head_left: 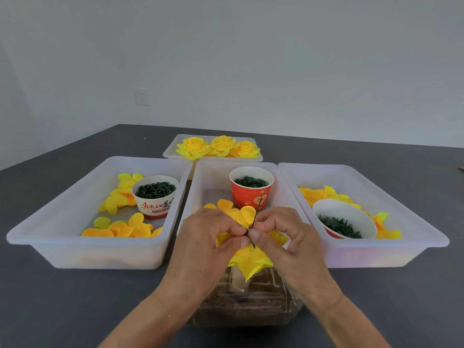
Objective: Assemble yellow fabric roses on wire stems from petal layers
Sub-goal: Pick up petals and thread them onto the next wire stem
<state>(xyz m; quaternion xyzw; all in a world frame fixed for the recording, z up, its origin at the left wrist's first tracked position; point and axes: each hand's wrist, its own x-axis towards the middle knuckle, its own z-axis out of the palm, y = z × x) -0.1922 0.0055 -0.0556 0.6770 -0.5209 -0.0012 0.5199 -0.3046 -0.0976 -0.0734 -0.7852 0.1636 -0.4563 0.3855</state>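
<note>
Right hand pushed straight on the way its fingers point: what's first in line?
Likely the left hand: the right hand faces it, fingertips nearly meeting at the wire stem and yellow petals between them.

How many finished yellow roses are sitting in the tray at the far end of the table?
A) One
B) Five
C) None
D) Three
D: three finished yellow roses lie side by side in the far tray, behind the three nearer bins.
</note>
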